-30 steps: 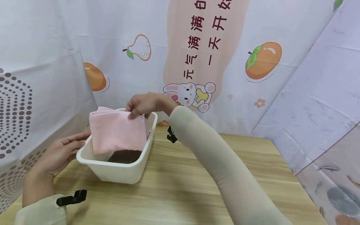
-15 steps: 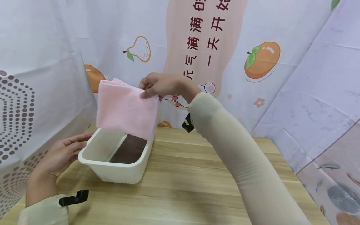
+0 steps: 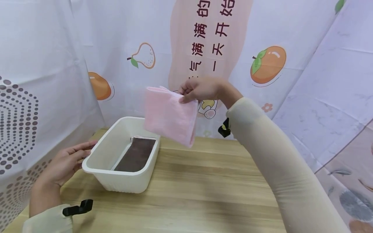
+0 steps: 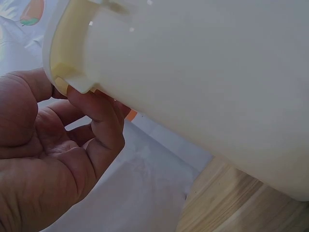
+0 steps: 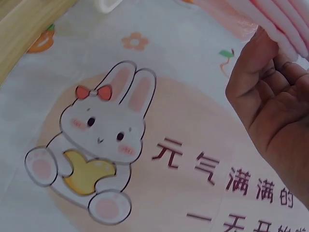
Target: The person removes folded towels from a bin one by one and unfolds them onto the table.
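In the head view my right hand (image 3: pixel 204 89) pinches a folded pink towel (image 3: pixel 170 113) by its upper edge. The towel hangs in the air, just right of a white plastic bin (image 3: pixel 125 179). Its stacked folds (image 5: pixel 280 24) show at the top of the right wrist view. My left hand (image 3: pixel 62 163) is at the bin's left side. Curled fingers and thumb grip the bin's rim (image 4: pixel 72 79) in the left wrist view. Inside the bin lies a flat dark brown piece (image 3: pixel 137 155) with a pale edge; its kind is unclear.
The bin stands on the left part of a wooden table (image 3: pixel 204 181). A printed curtain (image 3: pixel 116 32) with fruit and a rabbit hangs behind the table, and further curtains hang at both sides.
My right hand has lifted the pink towel up out of the bin and carried it right, uncovering the dark brown piece. The left hand has stayed at the rim.
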Motion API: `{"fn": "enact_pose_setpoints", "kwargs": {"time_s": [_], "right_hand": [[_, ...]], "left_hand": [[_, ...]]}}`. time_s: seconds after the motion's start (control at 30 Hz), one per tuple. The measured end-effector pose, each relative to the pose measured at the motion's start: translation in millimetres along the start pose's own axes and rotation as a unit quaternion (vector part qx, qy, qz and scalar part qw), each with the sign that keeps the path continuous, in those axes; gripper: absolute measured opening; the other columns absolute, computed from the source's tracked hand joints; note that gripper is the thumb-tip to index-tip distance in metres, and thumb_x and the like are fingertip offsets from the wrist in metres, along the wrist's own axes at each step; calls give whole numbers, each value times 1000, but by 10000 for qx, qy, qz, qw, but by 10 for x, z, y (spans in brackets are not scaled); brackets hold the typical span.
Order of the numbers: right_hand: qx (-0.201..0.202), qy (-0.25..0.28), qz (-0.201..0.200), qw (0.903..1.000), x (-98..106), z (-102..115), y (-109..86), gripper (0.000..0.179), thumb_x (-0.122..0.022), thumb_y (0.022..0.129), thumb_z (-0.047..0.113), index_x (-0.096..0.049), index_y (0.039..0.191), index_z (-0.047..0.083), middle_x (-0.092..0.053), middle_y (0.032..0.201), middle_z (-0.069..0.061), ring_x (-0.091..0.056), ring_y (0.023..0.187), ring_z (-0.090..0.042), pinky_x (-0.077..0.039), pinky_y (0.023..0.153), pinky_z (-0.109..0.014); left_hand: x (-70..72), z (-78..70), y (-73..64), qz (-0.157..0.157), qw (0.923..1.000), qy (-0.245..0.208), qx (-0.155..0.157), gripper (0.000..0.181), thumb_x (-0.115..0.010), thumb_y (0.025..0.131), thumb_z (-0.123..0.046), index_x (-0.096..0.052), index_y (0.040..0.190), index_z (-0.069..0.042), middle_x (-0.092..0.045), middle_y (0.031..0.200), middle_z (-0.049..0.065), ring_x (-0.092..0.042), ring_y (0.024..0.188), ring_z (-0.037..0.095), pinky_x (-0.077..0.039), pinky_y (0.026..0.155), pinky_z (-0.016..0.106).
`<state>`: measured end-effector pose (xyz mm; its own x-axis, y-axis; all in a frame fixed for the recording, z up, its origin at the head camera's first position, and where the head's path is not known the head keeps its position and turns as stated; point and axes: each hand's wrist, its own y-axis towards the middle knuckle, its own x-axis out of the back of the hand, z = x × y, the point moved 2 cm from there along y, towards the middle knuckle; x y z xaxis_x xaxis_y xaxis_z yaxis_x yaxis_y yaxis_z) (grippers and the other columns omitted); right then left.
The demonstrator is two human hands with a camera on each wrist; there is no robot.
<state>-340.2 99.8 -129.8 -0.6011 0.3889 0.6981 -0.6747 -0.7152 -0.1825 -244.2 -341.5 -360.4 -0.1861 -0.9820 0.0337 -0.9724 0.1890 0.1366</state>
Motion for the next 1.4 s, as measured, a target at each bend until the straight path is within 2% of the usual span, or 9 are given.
{"fn": "enact_pose_setpoints", "kwargs": {"time_s": [0.1,0.23,0.37,0.5,0.6,0.77,0.93,1.1,1.4], "right_hand": [[-197,-229,-42,9995,39,-128,-144,15,-63,102,15,-63,113,5,-64,98,-9,-57,85,-19,-48,72,-32],[-388,-551,-169,9976,82,-308,-337,15,-64,101,18,-64,110,6,-60,87,-5,-53,78,-17,-44,67,-31],[-636,-497,-183,9966,79,-513,-489,16,-65,101,18,-64,110,6,-54,80,-2,-49,76,-15,-42,67,-30],[-835,-257,-39,9962,17,-733,-606,19,-63,102,18,-63,115,5,-61,92,-6,-57,84,-17,-47,73,-32],[-880,-57,70,9961,-90,-904,-661,19,-63,102,17,-62,115,3,-64,100,-10,-61,86,-19,-50,71,-31],[-875,-113,257,9958,-340,-1154,-706,15,-64,100,16,-63,109,4,-62,97,-8,-59,83,-18,-49,66,-29],[-809,-8,403,9959,-564,-1264,-728,14,-65,100,16,-65,110,6,-62,98,-8,-60,86,-19,-51,69,-31],[-825,453,541,9941,-746,-1406,-741,13,-64,99,15,-63,108,5,-60,93,-6,-58,79,-15,-49,66,-27],[-1417,800,316,9862,-1051,-2152,-748,11,-66,97,11,-63,104,3,-56,87,-3,-49,73,-14,-41,61,-25]], "left_hand": [[-1,-6,7,22,9999,111,-7,35,-55,106,-8,-64,139,-12,-69,124,-16,-66,101,5,-57,74,26],[-23,-26,45,53,9998,196,-5,36,-56,106,-11,-62,141,-11,-69,124,-15,-66,100,6,-57,74,26],[-40,-30,60,57,9998,174,-20,35,-57,105,-11,-64,140,-11,-69,123,-15,-66,99,6,-57,73,27],[-36,-18,45,69,9998,159,-42,34,-56,106,-10,-65,139,-12,-69,123,-17,-66,99,6,-57,72,27],[-22,-6,31,64,9998,168,-22,34,-56,106,-10,-65,139,-13,-69,123,-17,-66,98,6,-56,71,28],[1,6,4,55,9998,192,-13,35,-56,106,-10,-63,140,-13,-68,124,-17,-66,99,7,-57,72,28],[17,-2,-30,36,9998,214,-30,36,-54,107,-10,-62,141,-12,-68,123,-16,-66,100,8,-57,72,29],[32,-16,-50,-35,9997,227,-16,36,-55,107,-11,-61,142,-11,-68,124,-15,-66,100,7,-57,73,28],[3,-19,-55,-85,9989,446,72,42,-55,107,-15,-53,147,-4,-67,125,-14,-65,102,8,-58,75,29]]}}
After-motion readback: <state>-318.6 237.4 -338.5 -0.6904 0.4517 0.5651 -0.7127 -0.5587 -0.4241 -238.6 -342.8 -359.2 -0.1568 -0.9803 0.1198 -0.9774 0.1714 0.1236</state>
